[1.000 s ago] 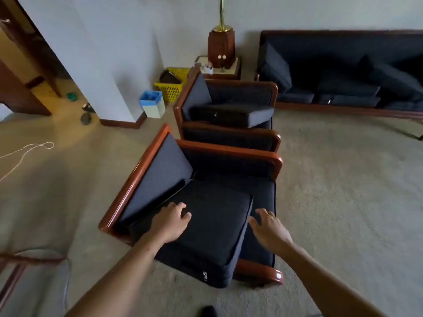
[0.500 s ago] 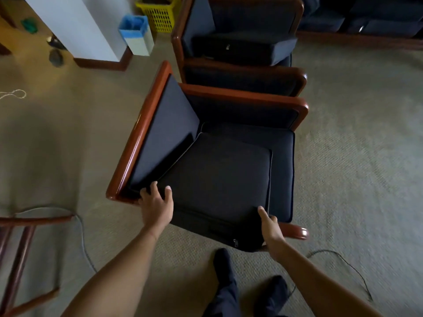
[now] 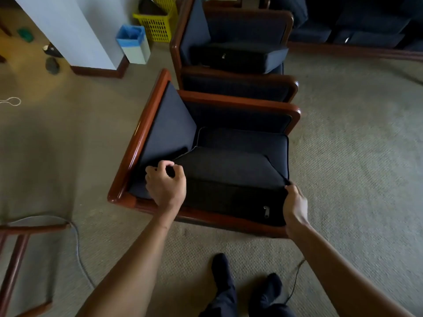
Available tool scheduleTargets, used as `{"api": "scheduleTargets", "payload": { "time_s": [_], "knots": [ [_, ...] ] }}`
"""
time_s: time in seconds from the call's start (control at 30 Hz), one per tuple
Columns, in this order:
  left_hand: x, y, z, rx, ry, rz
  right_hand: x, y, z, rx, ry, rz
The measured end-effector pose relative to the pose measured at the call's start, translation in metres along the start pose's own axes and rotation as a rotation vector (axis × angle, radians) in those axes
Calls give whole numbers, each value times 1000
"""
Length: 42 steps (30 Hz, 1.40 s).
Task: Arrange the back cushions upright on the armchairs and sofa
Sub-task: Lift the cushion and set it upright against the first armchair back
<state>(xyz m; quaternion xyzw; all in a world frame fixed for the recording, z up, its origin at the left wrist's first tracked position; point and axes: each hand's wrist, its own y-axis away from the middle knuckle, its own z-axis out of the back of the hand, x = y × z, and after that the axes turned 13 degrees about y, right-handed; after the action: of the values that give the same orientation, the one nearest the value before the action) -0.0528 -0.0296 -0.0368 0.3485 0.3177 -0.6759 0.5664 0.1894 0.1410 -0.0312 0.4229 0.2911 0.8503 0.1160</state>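
A dark navy back cushion (image 3: pixel 229 170) lies on the seat of the near wooden armchair (image 3: pixel 142 136), its near side with a zipper tilted up toward me. My left hand (image 3: pixel 166 185) grips the cushion's near left corner. My right hand (image 3: pixel 294 205) pinches its near right corner. A second armchair (image 3: pixel 295 88) stands just behind, with another dark cushion (image 3: pixel 238 57) lying flat on its seat. The dark sofa (image 3: pixel 366 37) runs along the far right, cushions on it hard to make out.
A blue-topped bin (image 3: pixel 134 44) and a yellow basket (image 3: pixel 158 24) stand by a white wall corner at the back left. A cable (image 3: pixel 77 243) and a wooden frame (image 3: pixel 16 255) lie at the near left. My dark-socked feet (image 3: pixel 245 291) stand on the carpet.
Both hands have closed on the near corners of the cushion and lifted its near side. The view has moved closer to the chair.
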Motion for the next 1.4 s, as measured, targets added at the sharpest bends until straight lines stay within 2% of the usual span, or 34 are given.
{"api": "scheduleTargets", "payload": {
  "time_s": [0.1,0.23,0.37,0.47,0.57,0.63,0.73,0.87,1.03,1.13,1.27,1.4],
  "knots": [
    [-45,-6,-2,25,-24,-89,43,2,30,-134,69,64],
    [-84,-17,-16,127,-103,-148,76,-16,60,-212,259,213],
    [-90,-12,-30,252,-138,-116,90,-34,69,-221,651,327],
    [-80,-22,-24,340,15,-50,103,-38,64,-253,975,394],
    [-58,-36,-6,599,247,14,114,-31,45,-187,1102,620],
    [-40,-42,3,720,269,24,117,-26,27,-181,1180,852],
    [-19,-50,4,750,205,38,125,-20,3,-137,1311,1134],
    [-3,-65,3,793,187,46,135,-20,-18,-35,1442,1362],
    [12,-72,-19,827,196,234,140,-32,-27,-155,1406,1409],
    [5,-79,-39,852,221,225,143,-42,-27,-221,1359,1422],
    [-7,-79,-56,773,314,216,155,-56,-18,-236,1353,1414],
    [-37,-69,-68,684,374,90,161,-68,8,-272,1275,1408]
  ]
}}
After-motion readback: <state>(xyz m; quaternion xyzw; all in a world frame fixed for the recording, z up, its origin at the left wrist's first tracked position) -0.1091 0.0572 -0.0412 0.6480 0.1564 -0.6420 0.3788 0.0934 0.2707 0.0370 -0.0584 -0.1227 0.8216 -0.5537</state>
